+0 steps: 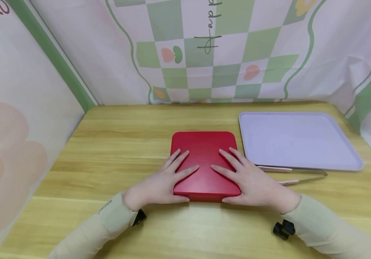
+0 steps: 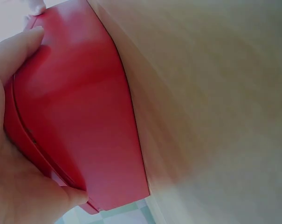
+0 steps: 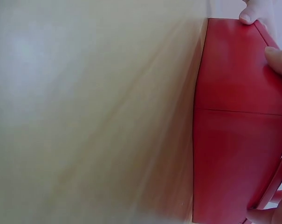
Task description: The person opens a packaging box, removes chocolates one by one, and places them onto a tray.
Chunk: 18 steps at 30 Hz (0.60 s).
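Note:
A red lidded box (image 1: 205, 162) sits on the wooden table in front of me, both hands on it. My left hand (image 1: 162, 183) lies over its left front corner, fingers spread straight on the lid and the thumb along the front wall. My right hand (image 1: 255, 181) mirrors this at the right front corner. In the left wrist view a thumb and a fingertip touch the red box (image 2: 80, 112) near the lid's seam. The right wrist view shows fingertips at the edges of the red box (image 3: 238, 126).
A pale purple tray (image 1: 299, 140) lies at the back right. Metal tongs with pink grips (image 1: 289, 182) rest along its front edge, partly behind my right hand. A patterned curtain (image 1: 198, 72) hangs behind the wooden table (image 1: 107, 154).

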Each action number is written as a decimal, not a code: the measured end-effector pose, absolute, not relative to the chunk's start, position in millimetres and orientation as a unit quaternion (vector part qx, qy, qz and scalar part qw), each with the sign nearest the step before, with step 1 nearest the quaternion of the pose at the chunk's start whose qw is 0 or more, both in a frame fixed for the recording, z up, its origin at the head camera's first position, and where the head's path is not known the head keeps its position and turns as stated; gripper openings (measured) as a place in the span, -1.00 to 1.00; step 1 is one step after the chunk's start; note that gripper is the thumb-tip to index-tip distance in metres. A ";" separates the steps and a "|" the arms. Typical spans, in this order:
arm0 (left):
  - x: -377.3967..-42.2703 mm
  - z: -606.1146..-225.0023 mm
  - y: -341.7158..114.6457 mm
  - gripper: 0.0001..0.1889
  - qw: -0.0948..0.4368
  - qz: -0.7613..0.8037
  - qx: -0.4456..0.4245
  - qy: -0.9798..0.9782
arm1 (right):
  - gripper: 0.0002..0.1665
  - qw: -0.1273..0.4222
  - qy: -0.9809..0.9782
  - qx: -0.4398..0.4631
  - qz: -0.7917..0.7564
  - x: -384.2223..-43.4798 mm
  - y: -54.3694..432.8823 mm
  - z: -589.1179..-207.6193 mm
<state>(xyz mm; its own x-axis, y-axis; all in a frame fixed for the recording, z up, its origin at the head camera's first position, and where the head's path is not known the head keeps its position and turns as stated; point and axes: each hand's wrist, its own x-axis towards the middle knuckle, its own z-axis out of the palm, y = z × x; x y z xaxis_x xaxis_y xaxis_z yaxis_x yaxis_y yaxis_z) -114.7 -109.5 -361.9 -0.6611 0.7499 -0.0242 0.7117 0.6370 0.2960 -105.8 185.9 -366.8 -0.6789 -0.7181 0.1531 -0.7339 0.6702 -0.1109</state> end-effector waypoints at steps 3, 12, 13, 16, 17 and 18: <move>-114.5 -362.0 -108.8 -0.10 0.078 0.138 0.404 0.901 | 0.00 0.044 -0.913 0.397 0.087 -105.0 186.5 -367.7; -114.3 -362.9 -108.7 -0.14 0.069 0.158 0.408 0.897 | -0.03 0.051 -0.899 0.421 0.112 -106.2 186.8 -369.0; -114.2 -363.0 -108.9 -0.15 0.066 0.159 0.409 0.896 | -0.04 0.053 -0.897 0.424 0.115 -106.6 187.0 -369.1; -113.8 -362.3 -109.0 -0.17 0.059 0.160 0.412 0.895 | -0.05 0.054 -0.893 0.431 0.120 -107.4 188.1 -369.8; -113.6 -362.0 -109.0 -0.17 0.057 0.160 0.414 0.894 | -0.06 0.056 -0.891 0.433 0.123 -107.5 188.3 -370.0; -113.4 -361.6 -108.9 -0.18 0.056 0.160 0.414 0.894 | -0.07 0.059 -0.890 0.435 0.125 -107.6 188.7 -370.3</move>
<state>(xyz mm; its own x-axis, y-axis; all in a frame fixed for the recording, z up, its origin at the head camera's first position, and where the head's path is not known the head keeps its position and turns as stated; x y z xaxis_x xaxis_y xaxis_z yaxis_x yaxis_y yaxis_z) -113.4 -108.9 -361.6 -0.6513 0.7581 0.0326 0.7222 0.6061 0.3334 -107.6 188.7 -370.3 -0.6152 -0.7588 0.2140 -0.7884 0.5907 -0.1718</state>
